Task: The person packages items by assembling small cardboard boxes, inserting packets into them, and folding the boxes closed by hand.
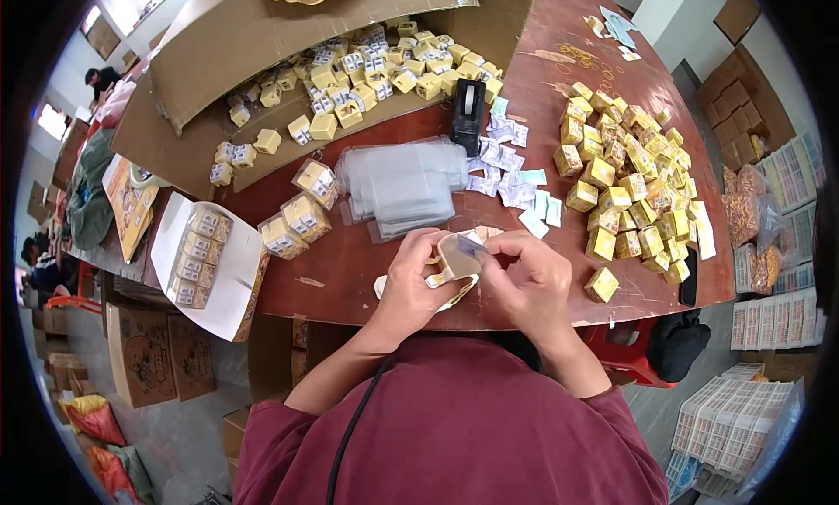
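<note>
At the table's near edge, my left hand (411,282) is closed around a small open cardboard box (456,262) with a white inside and yellowish edges. My right hand (530,278) pinches a thin greyish slip (470,245) at the box's opening; whether it is a paper leaflet or a packet I cannot tell. Just beyond my hands lies a stack of clear plastic sleeves (404,186). Printed paper slips (500,160) and pale green packets (535,222) are spread beside the stack. To the right sits a large pile of small yellow boxes (638,186).
A large carton (306,64) lies open at the back, filled with small yellow-and-white boxes. A black tape dispenser (468,112) stands in front of it. Wrapped box bundles (297,218) and a white display box (236,308) are at left. Rubber bands (585,59) lie at the far right.
</note>
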